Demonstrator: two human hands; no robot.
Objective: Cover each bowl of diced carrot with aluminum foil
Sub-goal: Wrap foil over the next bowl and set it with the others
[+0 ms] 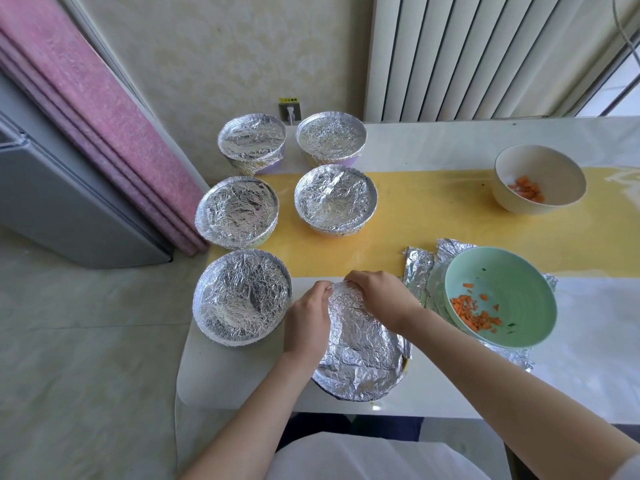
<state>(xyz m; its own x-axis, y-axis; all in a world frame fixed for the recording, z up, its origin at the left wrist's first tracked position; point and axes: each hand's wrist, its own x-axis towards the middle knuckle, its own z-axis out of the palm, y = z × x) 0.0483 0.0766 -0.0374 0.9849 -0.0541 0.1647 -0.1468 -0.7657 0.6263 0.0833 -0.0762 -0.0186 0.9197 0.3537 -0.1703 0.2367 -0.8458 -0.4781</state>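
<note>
A bowl under a crinkled sheet of aluminum foil [360, 344] stands at the table's near edge in front of me. My left hand [306, 317] and my right hand [377, 294] both curl over the foil's far rim and pinch it down around the bowl. Several bowls with foil over them, among them one at the near left [242, 296], stand in rows on the left. A green bowl [509, 282] with diced carrot [474, 313] sits uncovered on loose foil sheets [417, 271] to the right. A white bowl [538, 178] with diced carrot stands uncovered at the far right.
A yellow runner [433, 220] crosses the white table [588, 358]. A white radiator [485, 57] rises behind the table. A wall socket [290, 110] sits by the back bowls. A pink curtain [86, 109] and a grey appliance [69, 202] stand to the left.
</note>
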